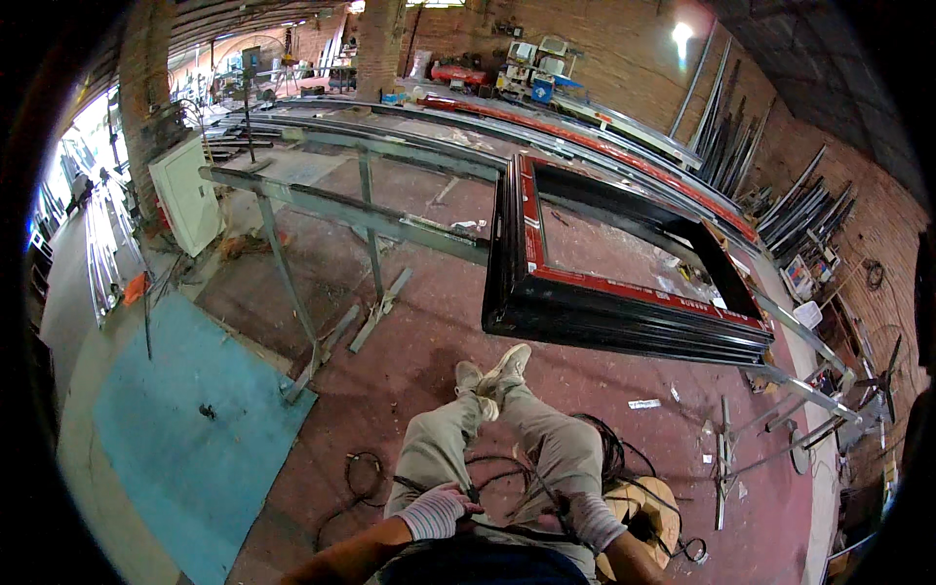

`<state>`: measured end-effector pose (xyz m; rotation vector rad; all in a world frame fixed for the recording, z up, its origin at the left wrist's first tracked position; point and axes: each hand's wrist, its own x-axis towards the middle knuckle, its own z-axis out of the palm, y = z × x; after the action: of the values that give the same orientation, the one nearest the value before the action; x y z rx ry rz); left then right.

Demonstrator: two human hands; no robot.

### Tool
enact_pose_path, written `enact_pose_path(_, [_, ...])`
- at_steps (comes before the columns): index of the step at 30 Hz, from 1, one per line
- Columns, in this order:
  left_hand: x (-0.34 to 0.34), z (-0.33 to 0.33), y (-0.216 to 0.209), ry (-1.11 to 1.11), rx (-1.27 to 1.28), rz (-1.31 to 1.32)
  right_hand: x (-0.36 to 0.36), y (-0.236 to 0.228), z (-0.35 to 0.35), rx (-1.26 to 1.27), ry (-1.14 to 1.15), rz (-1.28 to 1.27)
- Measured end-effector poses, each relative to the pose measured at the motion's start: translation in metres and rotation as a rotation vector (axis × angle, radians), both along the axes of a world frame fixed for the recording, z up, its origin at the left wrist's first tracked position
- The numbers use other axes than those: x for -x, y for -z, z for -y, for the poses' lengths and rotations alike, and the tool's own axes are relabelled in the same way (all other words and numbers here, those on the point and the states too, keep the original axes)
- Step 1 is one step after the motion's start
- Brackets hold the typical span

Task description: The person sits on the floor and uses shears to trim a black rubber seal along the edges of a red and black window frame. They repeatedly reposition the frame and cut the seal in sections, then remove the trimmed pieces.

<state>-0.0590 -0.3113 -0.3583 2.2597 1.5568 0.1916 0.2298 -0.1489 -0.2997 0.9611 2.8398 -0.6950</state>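
Observation:
I sit with both hands low over my lap, each in a pale striped glove. My left hand (436,513) is closed, its fingertips pinching a thin black cord (474,495). My right hand (589,520) rests against the right thigh, with its fingers turned inward. They look closed on a dark length of the same cord, though shadow partly hides them. Loops of the cord lie across the floor between and beside my legs. A thicker black coil (612,450) sits beside my right knee, next to a round tan spool (651,512).
Ahead, a black rectangular frame (624,331) with red strips rests on metal trestle rails (361,216). A blue-green sheet (195,429) lies on the floor at left, near a white cabinet (185,195). Long metal profiles (595,146) lie behind; others lean against the brick wall.

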Motion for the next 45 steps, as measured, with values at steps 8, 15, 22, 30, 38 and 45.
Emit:
enact_pose_path(8, [-0.006, -0.003, -0.003, -0.036, -0.105, 0.058, 0.026, 0.051, 0.027, 0.065, -0.261, 0.348])
enact_pose_path(15, [0.009, -0.002, -0.039, -0.316, 0.153, 0.425, -0.017, 0.036, -0.031, -0.198, -0.435, 0.234])
enact_pose_path(22, [0.108, 0.048, -0.087, -0.683, 0.34, 0.287, -0.047, -0.016, -0.143, 0.2, 0.221, 0.225])
enact_pose_path(30, [0.171, 0.11, -0.157, -0.973, 0.099, 0.318, -0.219, 0.079, -0.246, 0.595, 1.164, -0.666])
enact_pose_path(38, [0.202, 0.167, -0.238, -1.056, -0.064, 0.312, -0.422, 0.097, -0.335, 0.124, 0.974, -0.802])
enact_pose_path(45, [0.216, 0.191, -0.28, -0.773, -0.512, 0.371, -0.541, 0.03, -0.354, 0.344, 1.089, -1.25])
